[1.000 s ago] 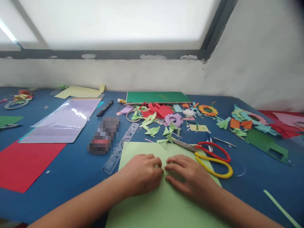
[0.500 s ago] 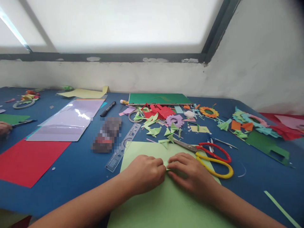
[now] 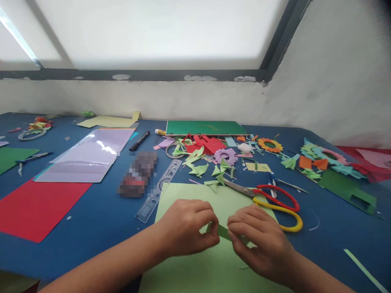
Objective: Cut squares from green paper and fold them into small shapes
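Between my two hands runs a narrow green paper strip (image 3: 224, 232), held above a large light green sheet (image 3: 195, 268). My left hand (image 3: 191, 228) pinches one end of the strip between thumb and fingers. My right hand (image 3: 259, 238) has its thumb and fingers closed on the other end, which is partly hidden. Just beyond my right hand lie scissors (image 3: 244, 189) with one red and one yellow handle, their blades resting at the sheet's far edge. A clear plastic ruler (image 3: 159, 191) is left of the sheet.
Folded green pieces (image 3: 198, 169), red paper scraps (image 3: 207, 143) and a purple ring (image 3: 225, 156) lie beyond the sheet. A black marker (image 3: 139, 141), a lilac sheet (image 3: 88, 156) and a red sheet (image 3: 39, 209) are leftward. Dark green paper (image 3: 345, 189) lies to the right.
My hands have moved slightly apart and my right hand has shifted right and nearer, exposing the strip between them. At far left, another person's hand has left the view.
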Available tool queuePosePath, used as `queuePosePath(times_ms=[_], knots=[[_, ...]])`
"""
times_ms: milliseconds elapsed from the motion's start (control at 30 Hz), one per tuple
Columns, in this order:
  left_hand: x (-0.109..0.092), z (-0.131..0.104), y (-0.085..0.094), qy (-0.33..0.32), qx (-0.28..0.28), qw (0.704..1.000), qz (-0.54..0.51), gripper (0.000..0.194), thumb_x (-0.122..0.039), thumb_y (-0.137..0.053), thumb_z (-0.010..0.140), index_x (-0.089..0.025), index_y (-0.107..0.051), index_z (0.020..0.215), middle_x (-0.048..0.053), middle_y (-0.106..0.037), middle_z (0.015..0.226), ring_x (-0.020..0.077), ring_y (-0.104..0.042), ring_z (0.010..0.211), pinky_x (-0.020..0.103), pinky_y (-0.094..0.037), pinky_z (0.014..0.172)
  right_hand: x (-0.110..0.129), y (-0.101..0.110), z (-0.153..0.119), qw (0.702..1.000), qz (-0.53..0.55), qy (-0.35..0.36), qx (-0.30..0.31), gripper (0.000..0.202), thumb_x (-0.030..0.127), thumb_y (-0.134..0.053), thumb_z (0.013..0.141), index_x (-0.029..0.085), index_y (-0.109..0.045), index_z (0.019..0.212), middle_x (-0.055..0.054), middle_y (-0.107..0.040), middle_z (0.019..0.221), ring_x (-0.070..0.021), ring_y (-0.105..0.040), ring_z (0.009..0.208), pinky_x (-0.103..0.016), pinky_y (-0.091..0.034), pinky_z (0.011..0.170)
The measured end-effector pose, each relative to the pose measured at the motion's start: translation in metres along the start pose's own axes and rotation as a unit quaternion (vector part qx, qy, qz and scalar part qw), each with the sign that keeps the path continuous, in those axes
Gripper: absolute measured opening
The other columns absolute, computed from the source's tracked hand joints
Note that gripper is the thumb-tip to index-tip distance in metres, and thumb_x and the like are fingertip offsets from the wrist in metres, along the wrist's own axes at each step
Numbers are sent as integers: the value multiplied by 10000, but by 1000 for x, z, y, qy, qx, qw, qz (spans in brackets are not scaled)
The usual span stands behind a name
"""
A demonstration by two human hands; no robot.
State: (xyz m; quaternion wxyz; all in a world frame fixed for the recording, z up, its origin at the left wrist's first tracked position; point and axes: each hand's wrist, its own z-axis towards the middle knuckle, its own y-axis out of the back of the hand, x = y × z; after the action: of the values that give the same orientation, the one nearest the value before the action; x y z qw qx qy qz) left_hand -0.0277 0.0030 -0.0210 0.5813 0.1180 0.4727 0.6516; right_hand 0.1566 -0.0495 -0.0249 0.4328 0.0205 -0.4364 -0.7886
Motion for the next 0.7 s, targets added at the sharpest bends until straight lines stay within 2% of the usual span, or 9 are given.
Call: queuePosePath(times_ms=[133, 200, 300, 400, 533, 700], knots=[[7, 6, 15, 42, -18, 999, -20, 136, -113, -445, 715, -160, -570, 692, 20, -615, 655, 118, -560, 589, 210, -438, 539, -4, 7, 2, 1000, 8, -12, -27, 145, 76, -479, 784, 190, -553, 735, -9, -614, 665, -143, -548, 623, -287, -425, 606], [8, 7, 18, 46, -15, 998, -48, 118, -147, -470, 732, -155, -584, 760, 36, -640, 721, 136, -585, 645, 233, -461, 586, -5, 8, 2, 999, 12, -18, -31, 141, 74, -483, 783, 189, -549, 736, -12, -609, 666, -145, -546, 622, -288, -431, 605], [6, 6, 13, 0, 10, 998, -56, 99, -208, -527, 794, -165, -607, 834, 26, -675, 776, 143, -612, 680, 249, -465, 635, -6, 8, 1, 999, 16, -22, -21, 136, 75, -488, 783, 190, -548, 744, -15, -608, 677, -149, -539, 631, -292, -435, 613], [2, 3, 2, -33, 20, 999, -21, 129, -193, -508, 849, -173, -612, 775, -2, -668, 696, 119, -593, 601, 243, -436, 595, -6, 5, 0, 1000, 6, -14, -6, 129, 82, -486, 791, 188, -554, 764, -27, -613, 720, -155, -534, 669, -302, -435, 639], [-3, -1, -7, -53, 14, 998, 9, 145, -171, -508, 829, -168, -600, 717, -9, -647, 640, 105, -565, 548, 239, -417, 557, -5, 3, -1, 1000, -26, 6, 4, 102, 95, -505, 794, 180, -560, 808, -40, -619, 777, -165, -532, 716, -316, -426, 671], [-7, -1, -7, -65, -4, 998, 20, 131, -134, -525, 779, -162, -590, 668, -15, -632, 599, 101, -539, 508, 241, -404, 525, -7, 4, -3, 999, -30, 21, 11, 108, 79, -500, 772, 178, -543, 774, -28, -614, 732, -162, -517, 688, -316, -407, 653]])
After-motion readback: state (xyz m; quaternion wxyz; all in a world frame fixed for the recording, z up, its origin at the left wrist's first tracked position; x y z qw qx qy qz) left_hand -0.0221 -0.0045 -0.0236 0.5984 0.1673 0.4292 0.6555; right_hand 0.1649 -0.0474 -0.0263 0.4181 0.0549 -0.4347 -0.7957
